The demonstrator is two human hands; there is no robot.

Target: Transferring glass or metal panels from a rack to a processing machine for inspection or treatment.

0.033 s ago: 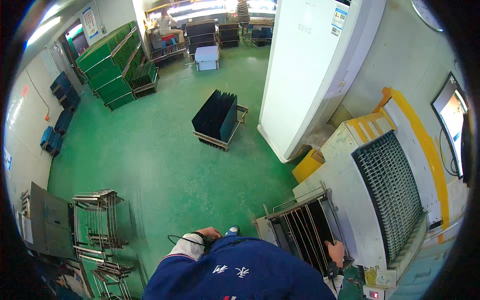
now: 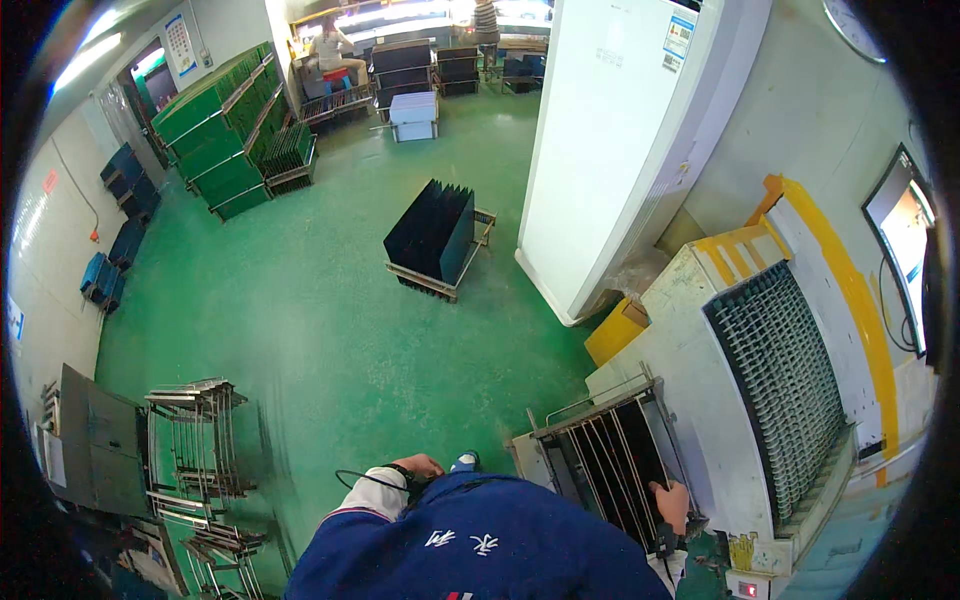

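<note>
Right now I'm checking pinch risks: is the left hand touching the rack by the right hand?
Apart: the head view shows green floor between the left hand and the rack.

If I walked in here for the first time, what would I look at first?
Probably the tall white cabinet, standing right of centre on the green floor. Then the dark upright panels left of it, and low on the right, the person's right hand at a metal rack.

Navy jacket [image 2: 560, 535] — white sleeves [image 2: 367, 496], green floor [image 2: 300, 320], black panel [image 2: 642, 437]
</note>
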